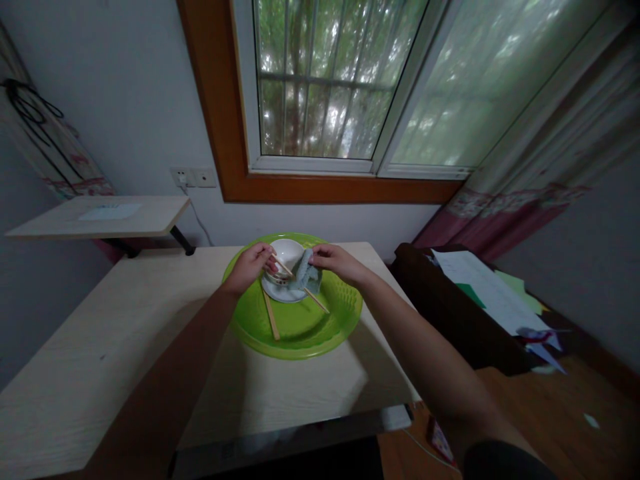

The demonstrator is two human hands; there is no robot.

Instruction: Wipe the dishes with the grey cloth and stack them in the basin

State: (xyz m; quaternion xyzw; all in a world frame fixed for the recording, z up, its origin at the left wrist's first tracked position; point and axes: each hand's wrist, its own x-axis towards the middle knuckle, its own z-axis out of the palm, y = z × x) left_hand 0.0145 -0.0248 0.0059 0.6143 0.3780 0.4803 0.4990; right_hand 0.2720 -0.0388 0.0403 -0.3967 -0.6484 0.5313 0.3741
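My left hand [257, 264] is closed on the upper end of a wooden chopstick [316, 300], which slants down to the right. With my right hand [333, 260] I pinch a grey-blue cloth [307, 273] that hangs over the middle of the chopstick. Under my hands, a green plastic basin [300, 340] stands on the table. Inside it are a white bowl [289, 249] and a white plate [285, 293] beneath. Another chopstick [271, 313], or a pair lying together, rests in the basin left of the plate. The bowl is partly hidden by my left fingers and the cloth.
The pale wooden table [150, 320] carries a raised shelf [125, 217] at the back left. Behind it are a wall socket [193, 177] with a plugged cable and a barred window [330, 87]. To the right, papers [480, 287] lie on a dark brown piece of furniture [450, 313].
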